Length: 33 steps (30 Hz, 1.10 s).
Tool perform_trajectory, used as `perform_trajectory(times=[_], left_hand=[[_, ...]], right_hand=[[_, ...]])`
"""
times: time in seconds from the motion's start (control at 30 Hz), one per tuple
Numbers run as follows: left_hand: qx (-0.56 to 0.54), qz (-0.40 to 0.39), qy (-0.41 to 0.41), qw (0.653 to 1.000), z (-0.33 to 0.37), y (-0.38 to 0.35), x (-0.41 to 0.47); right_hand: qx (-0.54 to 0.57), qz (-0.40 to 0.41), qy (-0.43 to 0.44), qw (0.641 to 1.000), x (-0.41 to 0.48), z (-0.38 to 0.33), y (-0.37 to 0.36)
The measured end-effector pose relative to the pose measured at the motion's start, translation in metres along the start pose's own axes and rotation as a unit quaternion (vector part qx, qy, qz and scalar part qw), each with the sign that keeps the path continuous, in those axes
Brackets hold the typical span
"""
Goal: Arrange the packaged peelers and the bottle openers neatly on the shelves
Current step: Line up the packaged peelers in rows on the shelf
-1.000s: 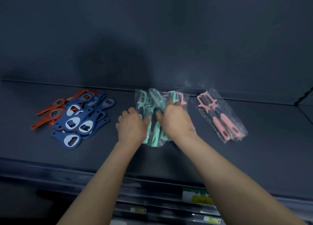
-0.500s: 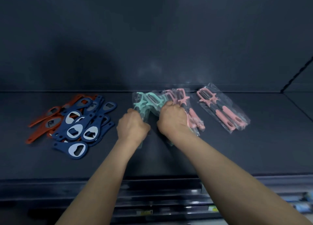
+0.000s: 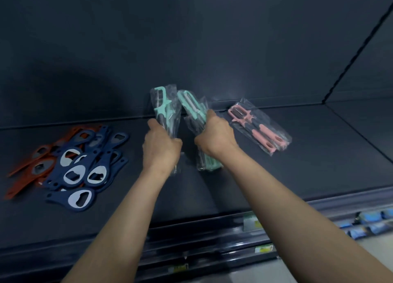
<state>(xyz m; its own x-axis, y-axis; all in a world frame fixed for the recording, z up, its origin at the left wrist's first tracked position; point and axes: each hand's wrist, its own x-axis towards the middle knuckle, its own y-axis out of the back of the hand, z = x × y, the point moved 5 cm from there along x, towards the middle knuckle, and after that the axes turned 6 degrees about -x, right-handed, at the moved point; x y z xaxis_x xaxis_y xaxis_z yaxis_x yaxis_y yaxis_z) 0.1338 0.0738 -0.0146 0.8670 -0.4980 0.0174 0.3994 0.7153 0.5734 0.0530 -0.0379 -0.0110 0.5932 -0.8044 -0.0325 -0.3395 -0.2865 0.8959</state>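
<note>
My left hand grips a clear packet with a mint-green peeler, held upright above the dark shelf. My right hand grips a second bundle of mint-green packaged peelers, tilted to the left, its lower end sticking out below my wrist. A packet of pink peelers lies flat on the shelf to the right of my right hand. A loose heap of blue bottle openers lies at the left, with orange bottle openers under and beside it.
The dark back wall rises just behind the peelers. The shelf's front rail carries price tags. A lower shelf with blue packets shows at the bottom right.
Both hands have lifted the mint-green peeler packets off the shelf and drawn them apart, one bundle in each hand. The second pink packet that lay beside my right hand is out of sight.
</note>
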Motion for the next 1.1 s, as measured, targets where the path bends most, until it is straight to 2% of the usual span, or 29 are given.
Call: perform_trajectory(times=[0.33, 0.47, 0.83, 1.1], left_hand=[[-0.004, -0.036, -0.107, 0.994, 0.071, -0.066, -0.03], [0.014, -0.052, -0.129, 0.99, 0.115, -0.115, -0.058], [-0.022, -0.133, -0.156, 0.978, 0.232, -0.284, -0.148], [-0.023, -0.185, -0.179, 0.966, 0.284, -0.375, -0.166]], right_hand=[[0.042, 0.076, -0.029, 0.996, -0.004, 0.088, 0.059], [0.073, 0.091, -0.049, 0.992, -0.01, 0.152, 0.093], [0.106, 0.122, -0.115, 0.98, -0.029, 0.358, 0.195], [0.125, 0.125, -0.166, 0.97, -0.017, 0.453, 0.227]])
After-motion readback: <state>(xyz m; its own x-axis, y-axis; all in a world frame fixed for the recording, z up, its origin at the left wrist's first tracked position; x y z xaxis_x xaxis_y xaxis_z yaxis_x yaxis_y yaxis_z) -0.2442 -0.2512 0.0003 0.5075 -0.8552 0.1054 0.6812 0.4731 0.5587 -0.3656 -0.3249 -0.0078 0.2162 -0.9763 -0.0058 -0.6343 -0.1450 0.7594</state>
